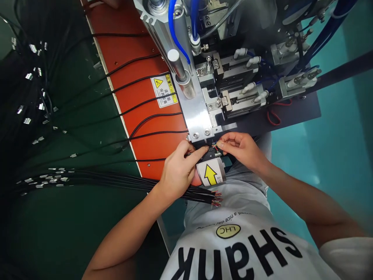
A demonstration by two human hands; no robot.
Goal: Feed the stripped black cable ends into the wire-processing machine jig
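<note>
A white label [210, 174] with a yellow arrow sits just below the hands; a yellow warning sticker [163, 90] lies on the smooth orange plate [128, 50]. The left hand [177, 169] grips a thin black cable [154, 160], and the right hand [241, 149] pinches its coloured wire ends [215, 147] at the metal machine's front.

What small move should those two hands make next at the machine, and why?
Probably ease the cable forward so its bare wire tips enter the black fixture above the arrow label. The left hand pinches the cable, the right hand pinches the coloured tips right at the fixture's mouth, seemingly not yet seated.
</note>
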